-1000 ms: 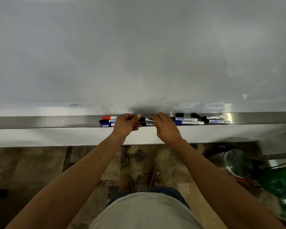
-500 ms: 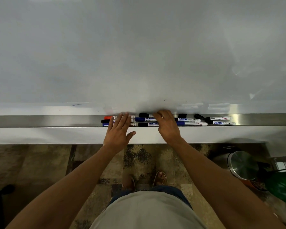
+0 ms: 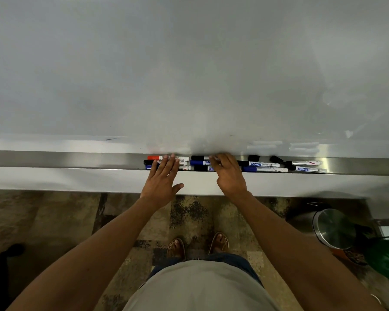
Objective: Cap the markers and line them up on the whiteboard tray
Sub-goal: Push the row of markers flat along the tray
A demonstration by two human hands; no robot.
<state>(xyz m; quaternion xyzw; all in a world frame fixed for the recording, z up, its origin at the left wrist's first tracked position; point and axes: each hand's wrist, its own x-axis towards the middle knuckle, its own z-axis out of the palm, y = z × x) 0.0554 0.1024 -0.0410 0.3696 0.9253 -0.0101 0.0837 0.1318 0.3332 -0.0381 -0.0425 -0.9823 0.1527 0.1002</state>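
Whiteboard tray under whiteboard | left hand flat, fingers spread over capped markers | right hand curled on middle group, hold unclear | loose black caps and uncapped markers remain right: roughly two-thirds done

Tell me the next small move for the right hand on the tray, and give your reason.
Probably the right hand should reach right for the loose black cap. Two such caps lie apart from any marker, and the two rightmost markers seem to show bare tips, while the left hand lies flat on the capped group.
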